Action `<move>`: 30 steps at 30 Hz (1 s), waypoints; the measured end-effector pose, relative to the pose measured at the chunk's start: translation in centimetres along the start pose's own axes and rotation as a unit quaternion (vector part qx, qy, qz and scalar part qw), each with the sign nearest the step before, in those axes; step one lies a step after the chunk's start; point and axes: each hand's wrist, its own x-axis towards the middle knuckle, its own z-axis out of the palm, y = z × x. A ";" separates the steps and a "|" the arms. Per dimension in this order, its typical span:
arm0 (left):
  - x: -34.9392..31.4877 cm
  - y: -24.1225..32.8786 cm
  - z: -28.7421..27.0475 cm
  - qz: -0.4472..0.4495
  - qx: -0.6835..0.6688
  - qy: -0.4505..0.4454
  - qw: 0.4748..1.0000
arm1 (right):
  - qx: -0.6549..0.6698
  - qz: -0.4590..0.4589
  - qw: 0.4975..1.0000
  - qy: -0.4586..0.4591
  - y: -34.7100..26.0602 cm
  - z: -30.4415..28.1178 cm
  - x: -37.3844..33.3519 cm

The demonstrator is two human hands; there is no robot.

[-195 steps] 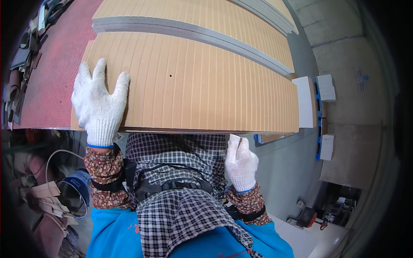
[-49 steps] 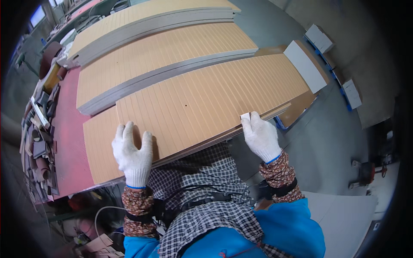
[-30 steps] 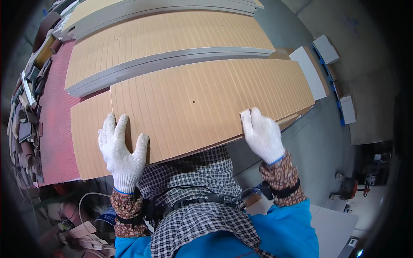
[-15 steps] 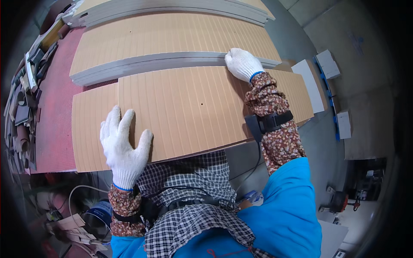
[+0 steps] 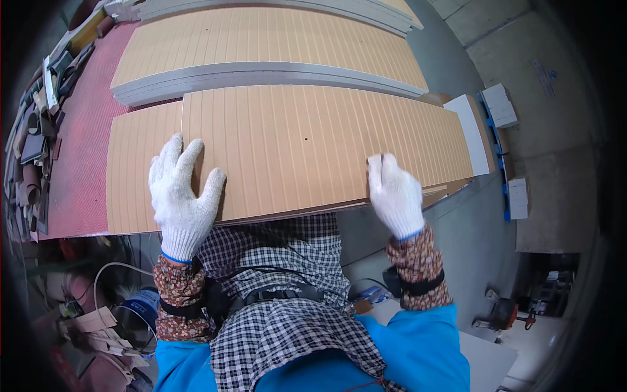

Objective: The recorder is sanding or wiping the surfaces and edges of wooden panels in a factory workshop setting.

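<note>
A tan grooved panel (image 5: 281,153) with a small dark hole lies in front of me, on top of another tan panel (image 5: 137,170) that shows at its left. My left hand (image 5: 183,199), in a white knit glove, rests open with spread fingers across the near left part of the panels. Over the near right part of the top panel is my gloved right hand (image 5: 396,196). Its fingers are curled closed; whatever they may hold is hidden. Panel edges show as layers under the near side.
Beyond lie stacks of similar panels (image 5: 261,42) with grey edges. A red textured surface (image 5: 78,157) extends left, with a heap of scraps (image 5: 36,144) along it. White boxes (image 5: 499,106) stand by a blue pallet at right. A blue bucket (image 5: 140,307) is at lower left.
My right hand has come from the top panel's far edge back toward me, to its near right part. The left hand keeps its place on the panels. The view has shifted slightly.
</note>
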 end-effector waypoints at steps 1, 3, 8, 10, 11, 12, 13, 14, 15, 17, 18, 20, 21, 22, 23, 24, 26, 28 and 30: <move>0.0 0.0 0.0 0.002 0.004 0.001 1.000 | -0.020 -0.017 1.000 0.010 -0.1 -0.1 -1.4; 0.0 0.1 -0.1 -0.003 0.008 0.000 1.000 | -0.039 -0.017 0.999 0.013 -0.1 0.3 -4.0; 0.0 -0.1 0.2 0.005 0.004 0.013 1.000 | 0.027 0.073 0.997 0.000 0.0 1.3 -7.9; 0.0 -0.1 0.2 -0.005 0.000 0.009 1.000 | 0.014 0.033 0.999 0.013 -0.3 1.1 -8.2; 0.0 -0.1 0.3 -0.003 0.000 0.008 1.000 | 0.001 -0.007 1.000 0.026 -0.5 1.0 -8.3; 0.0 -0.2 0.4 -0.002 0.001 0.009 1.000 | 0.001 -0.006 1.000 0.026 -0.8 0.8 -8.3; 0.0 -0.2 0.4 -0.001 0.003 0.010 1.000 | 0.043 0.038 0.998 0.006 -1.1 0.6 -8.1; 0.0 -0.2 0.4 -0.001 0.003 0.009 1.000 | 0.084 0.081 0.993 -0.014 -1.2 0.4 -8.0; 0.0 -0.2 0.4 -0.002 0.007 0.007 1.000 | 0.085 0.082 0.993 -0.014 -1.2 0.5 -7.9; 0.1 -0.3 0.5 -0.003 0.006 0.004 1.000 | 0.025 0.027 0.999 -0.032 -1.2 0.5 -7.6; 0.1 -0.3 0.6 -0.001 0.002 0.003 1.000 | 0.023 0.028 0.999 -0.032 -1.3 0.4 -7.4; 0.1 -0.2 0.3 -0.003 0.001 0.002 1.000 | -0.085 -0.055 0.995 -0.011 -1.5 0.0 -6.9; 0.1 -0.1 0.0 -0.009 0.001 0.003 1.000 | -0.085 -0.057 0.995 -0.013 -1.5 -0.1 -6.7; 0.2 0.1 0.0 -0.012 -0.002 0.003 1.000 | -0.072 -0.060 0.995 -0.017 -1.5 -0.2 -6.6; 0.2 0.1 0.0 -0.013 -0.004 0.001 1.000 | -0.059 -0.063 0.996 -0.020 -1.4 -0.4 -6.3; 0.3 0.1 0.1 -0.004 -0.002 0.004 1.000 | -0.061 -0.062 0.996 -0.022 -1.5 -0.6 -5.9; 0.4 0.1 0.1 0.004 -0.002 0.006 1.000 | -0.011 -0.034 0.998 -0.057 -1.5 -1.0 -4.5; 0.4 0.2 -0.4 -0.001 0.015 -0.008 1.000 | -0.008 -0.025 0.998 -0.061 -1.7 -1.2 -2.2; 0.3 0.2 -0.3 0.003 0.014 -0.008 1.000 | 0.015 0.019 0.998 -0.050 -1.7 -0.4 0.5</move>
